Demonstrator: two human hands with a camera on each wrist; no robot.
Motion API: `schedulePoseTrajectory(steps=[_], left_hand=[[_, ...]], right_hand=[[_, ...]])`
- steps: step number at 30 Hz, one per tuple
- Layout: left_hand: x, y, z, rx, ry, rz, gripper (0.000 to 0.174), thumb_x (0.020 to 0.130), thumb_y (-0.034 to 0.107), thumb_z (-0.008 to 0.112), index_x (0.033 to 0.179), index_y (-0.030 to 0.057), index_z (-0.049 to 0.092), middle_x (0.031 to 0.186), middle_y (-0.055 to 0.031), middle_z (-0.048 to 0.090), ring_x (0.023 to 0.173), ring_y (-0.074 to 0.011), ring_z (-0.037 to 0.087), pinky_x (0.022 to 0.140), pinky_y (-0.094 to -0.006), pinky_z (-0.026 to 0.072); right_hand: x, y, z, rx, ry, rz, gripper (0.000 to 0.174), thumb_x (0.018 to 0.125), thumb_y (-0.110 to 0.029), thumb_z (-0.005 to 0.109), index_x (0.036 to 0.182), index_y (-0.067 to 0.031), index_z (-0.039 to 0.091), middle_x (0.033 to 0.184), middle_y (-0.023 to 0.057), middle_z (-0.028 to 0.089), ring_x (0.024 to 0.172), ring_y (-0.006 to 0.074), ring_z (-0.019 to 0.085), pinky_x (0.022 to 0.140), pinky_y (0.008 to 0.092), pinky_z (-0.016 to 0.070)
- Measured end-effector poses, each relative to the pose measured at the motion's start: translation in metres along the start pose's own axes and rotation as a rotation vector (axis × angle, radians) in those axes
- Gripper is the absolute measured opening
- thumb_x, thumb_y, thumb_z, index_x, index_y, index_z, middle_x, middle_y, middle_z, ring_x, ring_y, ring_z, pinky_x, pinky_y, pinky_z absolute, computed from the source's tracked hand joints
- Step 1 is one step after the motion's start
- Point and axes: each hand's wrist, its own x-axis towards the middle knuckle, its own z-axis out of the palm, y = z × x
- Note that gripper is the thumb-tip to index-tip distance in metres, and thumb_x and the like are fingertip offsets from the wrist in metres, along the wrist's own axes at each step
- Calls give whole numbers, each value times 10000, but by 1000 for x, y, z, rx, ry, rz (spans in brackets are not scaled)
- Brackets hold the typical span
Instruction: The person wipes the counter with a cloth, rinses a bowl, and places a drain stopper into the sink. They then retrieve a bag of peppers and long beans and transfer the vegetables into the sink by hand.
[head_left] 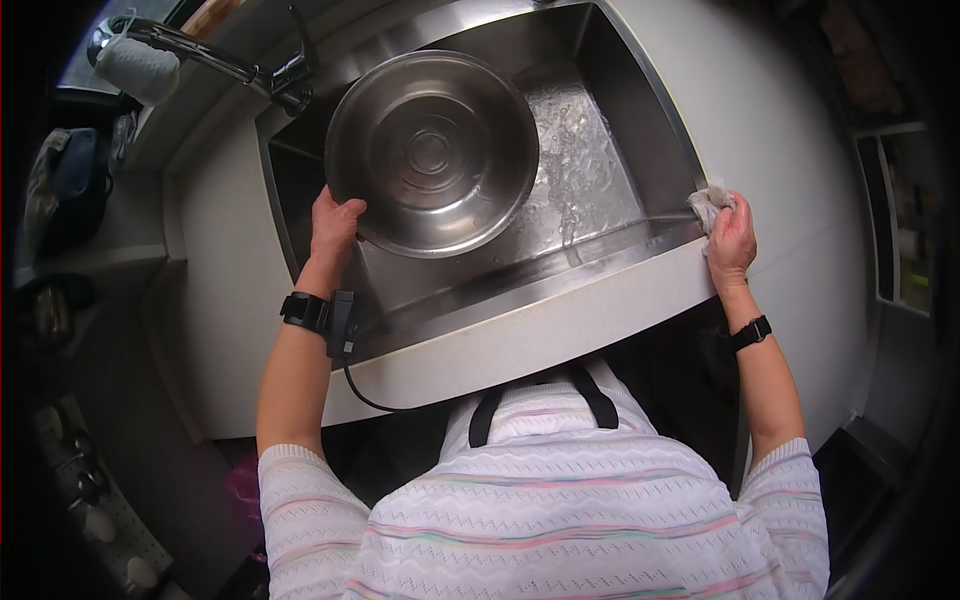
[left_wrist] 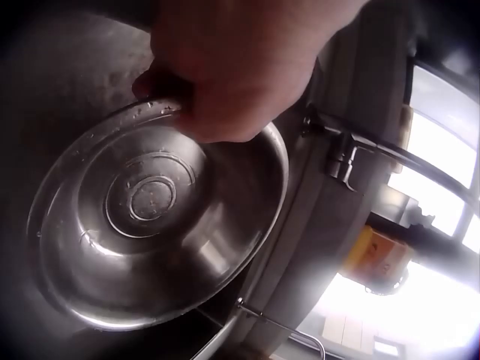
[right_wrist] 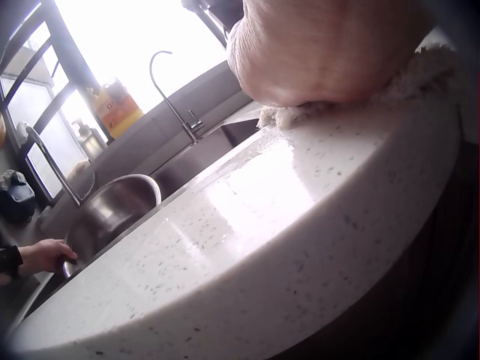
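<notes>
A round stainless steel basin [head_left: 430,150] is in the left part of the sink, its hollow side facing up toward the head camera. My left hand [head_left: 335,228] grips the basin's near-left rim, with the thumb on the inner side. Water drops dot that rim in the left wrist view, where the hand [left_wrist: 244,67] covers part of it. At the sink's right front corner, my right hand [head_left: 733,242] holds a crumpled whitish cloth [head_left: 709,204] against the counter. The right wrist view shows the cloth [right_wrist: 289,117] squeezed under the hand, its fingers hidden.
Water glistens on the floor of the steel sink [head_left: 655,120]. A chrome faucet [head_left: 290,78] rises behind its left side, and a thin curved tap [right_wrist: 174,101] stands farther along. The speckled white counter [head_left: 800,210] borders the sink. An orange-yellow bottle [right_wrist: 117,109] stands by the window.
</notes>
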Motion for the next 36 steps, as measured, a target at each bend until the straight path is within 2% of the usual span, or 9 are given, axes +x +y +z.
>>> schedulePoseTrajectory(steps=[3,11,13,18,21,25,29,33,36], left_hand=[[23,-47,8,-59,-178,-468,281,761,15,567,1039,14,526,885,-116,604,697,-230,607,511,-365,493],[34,-57,45,141,-190,-544,320,783,45,594,1059,-52,465,905,-157,596,763,-265,616,555,-421,518],[36,-54,50,67,-376,-519,269,761,-2,563,1014,-52,485,883,-160,591,767,-265,616,561,-418,520],[40,-48,3,-178,-205,-799,101,706,10,584,685,48,492,642,-52,481,519,-176,469,444,-293,417],[31,-31,3,-326,-215,-789,127,698,5,586,655,64,482,614,-43,468,506,-167,454,431,-292,402],[24,-8,-16,-142,-87,-443,24,702,8,555,714,8,534,647,-64,517,534,-197,551,451,-307,459],[24,-14,-34,40,-91,-421,40,714,13,552,745,-12,548,653,-73,519,505,-200,540,436,-310,458],[29,-61,-21,-20,-34,-669,96,737,30,559,795,-45,551,688,-101,548,528,-207,560,432,-311,468],[13,-30,24,116,-46,-392,236,718,40,555,938,-47,560,762,-119,604,608,-232,610,493,-334,505]], right_hand=[[1,1,1,-25,15,-16,266,847,-140,439,1087,-72,532,906,149,618,779,341,599,672,400,479],[0,1,2,-10,11,-21,265,847,-136,435,1076,-57,540,943,157,606,809,351,592,690,411,480],[0,1,1,2,18,-19,268,846,-135,435,1080,-57,539,946,157,605,815,351,592,694,407,482],[-1,2,1,-15,18,-21,264,846,-133,435,1075,-51,538,945,153,605,821,348,592,700,397,484],[1,1,2,5,13,-16,259,843,-125,440,1069,-47,538,946,148,605,821,340,594,704,391,484],[0,2,1,25,31,-32,254,837,-107,448,1066,-47,538,949,145,603,820,327,597,704,382,485],[-1,2,1,55,39,-33,252,835,-100,450,1065,-49,538,951,144,601,828,323,597,703,379,485],[-1,0,-2,38,31,-35,256,836,-105,448,1072,-50,531,953,141,602,827,322,597,700,381,484],[0,-1,-1,35,12,-30,261,838,-110,446,1079,-50,526,963,143,600,830,325,596,702,388,482]])
